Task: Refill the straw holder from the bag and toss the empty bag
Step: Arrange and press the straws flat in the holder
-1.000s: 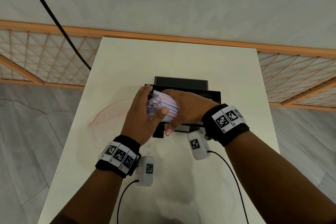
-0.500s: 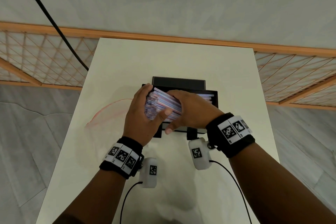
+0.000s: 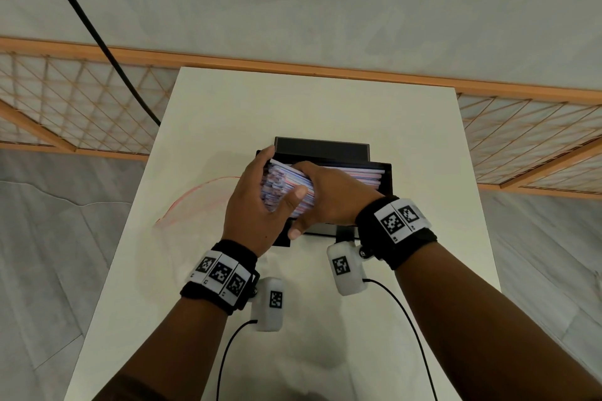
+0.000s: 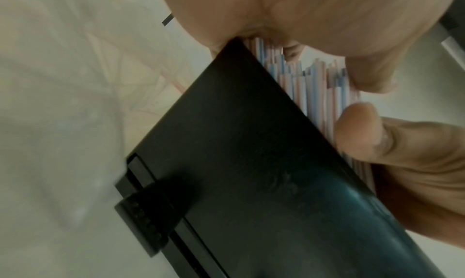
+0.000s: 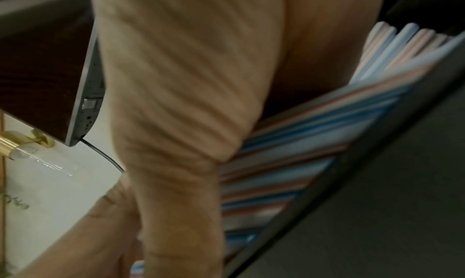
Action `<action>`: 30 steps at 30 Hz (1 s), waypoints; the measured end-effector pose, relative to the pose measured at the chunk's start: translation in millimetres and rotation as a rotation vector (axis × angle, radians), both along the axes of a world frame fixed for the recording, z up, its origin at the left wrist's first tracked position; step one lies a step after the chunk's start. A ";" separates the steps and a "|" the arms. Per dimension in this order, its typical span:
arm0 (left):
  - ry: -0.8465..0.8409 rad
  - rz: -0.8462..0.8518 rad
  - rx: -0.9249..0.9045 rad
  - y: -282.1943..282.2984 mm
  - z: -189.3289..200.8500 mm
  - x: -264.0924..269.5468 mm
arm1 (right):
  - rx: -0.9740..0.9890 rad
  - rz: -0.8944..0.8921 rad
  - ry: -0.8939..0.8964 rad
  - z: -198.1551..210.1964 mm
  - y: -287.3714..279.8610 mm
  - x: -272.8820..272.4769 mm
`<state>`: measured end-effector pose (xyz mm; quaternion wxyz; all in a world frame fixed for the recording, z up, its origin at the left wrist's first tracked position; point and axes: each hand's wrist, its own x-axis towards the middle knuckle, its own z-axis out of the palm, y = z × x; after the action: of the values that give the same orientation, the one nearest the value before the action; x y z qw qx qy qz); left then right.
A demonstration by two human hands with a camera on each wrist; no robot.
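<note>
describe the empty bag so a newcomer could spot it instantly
Start at the white table and find the black straw holder at its middle. Left of it lies the clear plastic bag, flat and nearly invisible; only its thin red edge line gives it away.

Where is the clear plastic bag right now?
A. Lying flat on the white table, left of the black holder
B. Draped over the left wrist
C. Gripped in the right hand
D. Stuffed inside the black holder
A: the clear plastic bag with a red edge lies flat on the white table left of the black box-shaped straw holder, while the left hand and the right hand grip the bundle of striped straws.
</note>
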<state>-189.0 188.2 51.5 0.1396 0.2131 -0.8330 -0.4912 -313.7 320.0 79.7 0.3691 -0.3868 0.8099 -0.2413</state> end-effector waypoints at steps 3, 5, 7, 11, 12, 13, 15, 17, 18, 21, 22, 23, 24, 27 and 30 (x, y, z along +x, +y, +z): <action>0.015 -0.003 -0.009 -0.7 0.1 0.3 | -0.016 -0.006 -0.015 -0.7 -0.5 -0.5; 0.016 -0.009 -0.018 -1.1 -1.3 0.6 | -0.007 0.012 -0.018 -0.7 -1.3 0.0; 0.018 -0.018 -0.030 -1.2 -2.6 0.2 | 0.007 0.031 -0.026 -0.9 -3.8 -2.0; 0.014 -0.018 -0.042 -2.0 -4.0 -0.4 | 0.020 0.062 -0.017 0.1 -9.1 -6.9; 0.011 -0.020 -0.043 -2.2 -4.1 -0.3 | 0.013 0.069 -0.018 0.9 -9.6 -7.5; 0.010 -0.023 -0.044 -2.4 -4.4 -0.2 | 0.006 0.078 -0.027 1.9 -10.1 -8.1; 0.011 -0.026 -0.045 -2.9 -5.5 0.0 | 0.002 0.093 -0.055 3.6 -11.1 -9.4; 0.010 -0.027 -0.047 -3.0 -5.9 -0.3 | 0.002 0.101 -0.081 4.2 -12.9 -11.3; 0.010 -0.028 -0.049 -2.8 -5.8 -0.5 | 0.004 0.101 -0.090 4.1 -13.8 -12.2; 0.007 -0.026 -0.044 -2.3 -4.6 -0.9 | 0.005 0.107 -0.097 4.0 -15.3 -13.5; 0.006 -0.027 -0.044 -2.3 -4.3 -0.9 | 0.001 0.108 -0.102 4.7 -15.5 -13.2; 0.005 -0.029 -0.048 -2.3 -4.3 -1.0 | 0.000 0.108 -0.111 4.9 -15.7 -13.0; 0.003 -0.032 -0.055 -2.4 -4.5 -1.0 | 0.000 0.110 -0.122 5.0 -15.8 -12.5; -0.001 -0.038 -0.060 -2.7 -6.0 -1.2 | -0.004 0.103 -0.134 4.4 -15.7 -12.1; 0.011 -0.041 -0.083 -3.2 -5.8 -2.0 | -0.026 0.086 -0.114 5.6 -14.9 -13.3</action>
<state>-191.0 184.9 45.7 0.1430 0.1871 -0.8561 -0.4601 -327.1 305.1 85.3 0.4197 -0.4113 0.7671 -0.2573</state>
